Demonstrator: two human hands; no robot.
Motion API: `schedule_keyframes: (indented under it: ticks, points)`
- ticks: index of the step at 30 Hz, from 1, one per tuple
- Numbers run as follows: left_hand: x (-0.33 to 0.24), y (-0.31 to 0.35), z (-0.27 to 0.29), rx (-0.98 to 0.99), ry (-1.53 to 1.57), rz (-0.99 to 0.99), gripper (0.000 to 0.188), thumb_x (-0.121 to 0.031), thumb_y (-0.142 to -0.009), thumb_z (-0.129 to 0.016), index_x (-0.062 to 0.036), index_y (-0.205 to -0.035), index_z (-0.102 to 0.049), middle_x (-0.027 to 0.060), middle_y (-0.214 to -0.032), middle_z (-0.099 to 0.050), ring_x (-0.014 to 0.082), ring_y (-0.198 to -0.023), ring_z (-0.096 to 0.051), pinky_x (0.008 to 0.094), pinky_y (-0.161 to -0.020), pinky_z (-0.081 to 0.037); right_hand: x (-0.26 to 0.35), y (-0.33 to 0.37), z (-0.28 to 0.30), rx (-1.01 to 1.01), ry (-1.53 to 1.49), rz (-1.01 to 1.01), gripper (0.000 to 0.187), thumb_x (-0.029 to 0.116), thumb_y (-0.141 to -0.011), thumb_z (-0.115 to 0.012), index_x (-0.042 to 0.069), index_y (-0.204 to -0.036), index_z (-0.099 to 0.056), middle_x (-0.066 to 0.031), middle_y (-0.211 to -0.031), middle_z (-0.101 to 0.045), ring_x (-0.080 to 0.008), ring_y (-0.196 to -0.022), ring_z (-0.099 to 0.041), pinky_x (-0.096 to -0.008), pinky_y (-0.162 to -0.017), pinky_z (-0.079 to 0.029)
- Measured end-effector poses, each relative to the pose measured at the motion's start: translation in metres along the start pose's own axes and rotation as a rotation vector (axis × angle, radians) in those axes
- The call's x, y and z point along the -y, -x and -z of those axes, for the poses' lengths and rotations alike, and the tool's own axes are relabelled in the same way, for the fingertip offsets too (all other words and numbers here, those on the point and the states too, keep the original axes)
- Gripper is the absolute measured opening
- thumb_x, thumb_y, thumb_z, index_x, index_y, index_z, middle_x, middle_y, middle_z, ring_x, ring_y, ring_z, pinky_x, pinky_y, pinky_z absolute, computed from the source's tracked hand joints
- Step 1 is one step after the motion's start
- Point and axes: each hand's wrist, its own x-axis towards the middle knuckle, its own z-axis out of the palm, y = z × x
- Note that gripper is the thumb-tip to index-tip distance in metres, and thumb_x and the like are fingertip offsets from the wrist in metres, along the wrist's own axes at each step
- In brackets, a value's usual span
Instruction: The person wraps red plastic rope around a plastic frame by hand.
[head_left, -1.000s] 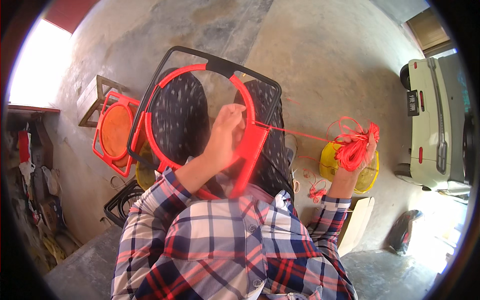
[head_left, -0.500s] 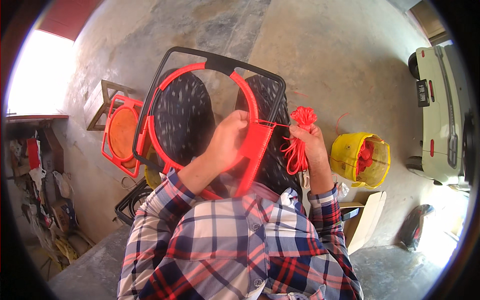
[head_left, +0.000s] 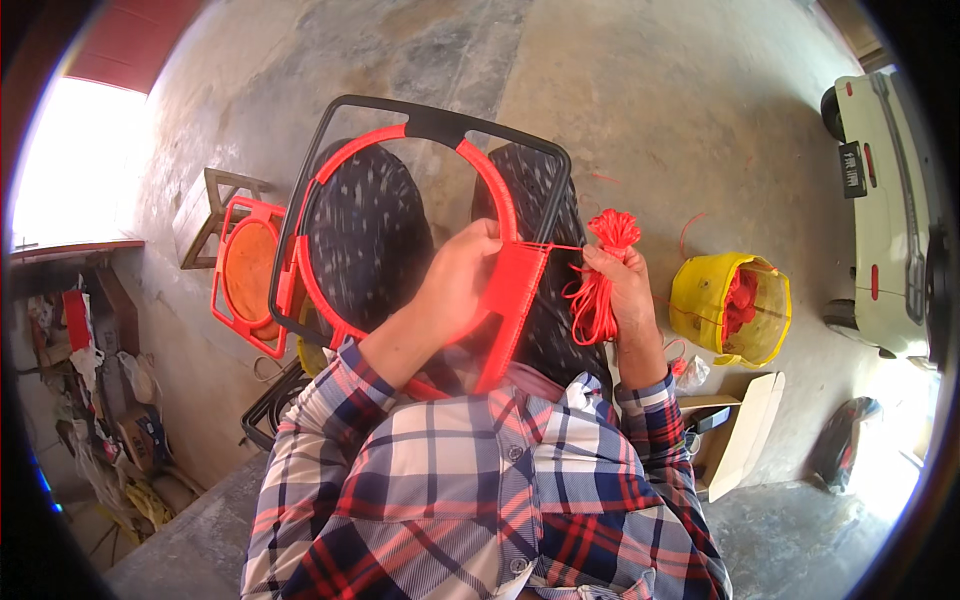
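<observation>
Across my lap lies a black frame (head_left: 330,140) with a round ring inside it, largely wrapped in red cord (head_left: 522,290). My left hand (head_left: 455,275) is closed on the wrapped part at the ring's right side, its fingertips near the upper edge of the wrapping. In my right hand (head_left: 620,282) is a gathered bundle of red cord (head_left: 592,305), pinched between thumb and fingers. A short length of cord runs taut from the bundle to the wrapped section. The ring's lower edge reaches my plaid shirt.
Left of my knees, a second red-wrapped frame (head_left: 225,290) leans by a wooden stool (head_left: 200,215). A yellow bucket (head_left: 700,305) with red cord stands at right, near an open cardboard box (head_left: 750,430). A pale vehicle (head_left: 885,220) is parked far right.
My right hand and the cord bundle have shifted slightly right, and the cord to the ring now looks straighter. My left hand keeps its place on the ring.
</observation>
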Motion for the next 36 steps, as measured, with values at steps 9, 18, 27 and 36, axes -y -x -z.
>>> schedule_keyframes:
  ticks: [9,18,27,36]
  points:
    - [-0.002,-0.005,-0.004,0.007,-0.08,-0.013,0.017,-0.009,-0.085,-0.047,-0.0025,-0.1,-0.053,0.0093,-0.093,-0.061,0.0187,-0.082,-0.063,0.0356,-0.075,-0.056,0.001,0.003,-0.001,-0.037,-0.029,-0.024,0.003,0.007,-0.087,-0.068,0.009,-0.086,-0.065,0.0025,-0.074,-0.063,-0.0055,-0.063,-0.058,-0.0214,-0.058,-0.045]
    - [0.001,-0.002,-0.001,0.003,0.009,0.039,0.016,-0.006,-0.083,-0.045,-0.0034,-0.097,-0.053,0.0085,-0.093,-0.061,0.0203,-0.085,-0.063,0.0367,-0.079,-0.054,-0.017,0.023,0.029,-0.03,0.099,-0.13,0.01,0.0,-0.085,-0.064,0.01,-0.085,-0.066,0.0043,-0.076,-0.063,-0.0053,-0.065,-0.057,-0.0221,-0.058,-0.043]
    - [-0.004,-0.006,0.0,0.102,0.021,0.063,0.018,-0.009,-0.081,-0.049,-0.0053,-0.097,-0.054,0.0099,-0.092,-0.063,0.0202,-0.084,-0.064,0.0372,-0.078,-0.054,0.001,-0.009,0.078,-0.226,0.06,-0.102,0.016,0.016,-0.092,-0.061,0.007,-0.105,-0.063,-0.0029,-0.09,-0.065,-0.0139,-0.077,-0.062,-0.0291,-0.07,-0.051]
    - [-0.001,-0.01,0.005,0.09,0.066,0.077,0.021,-0.009,-0.081,-0.049,-0.0056,-0.101,-0.054,0.0075,-0.094,-0.063,0.0192,-0.082,-0.063,0.0348,-0.079,-0.054,-0.032,-0.001,0.287,-0.04,-0.797,0.1,0.021,0.017,-0.095,-0.05,0.005,-0.111,-0.057,-0.0105,-0.101,-0.066,-0.0256,-0.086,-0.065,-0.04,-0.076,-0.056]
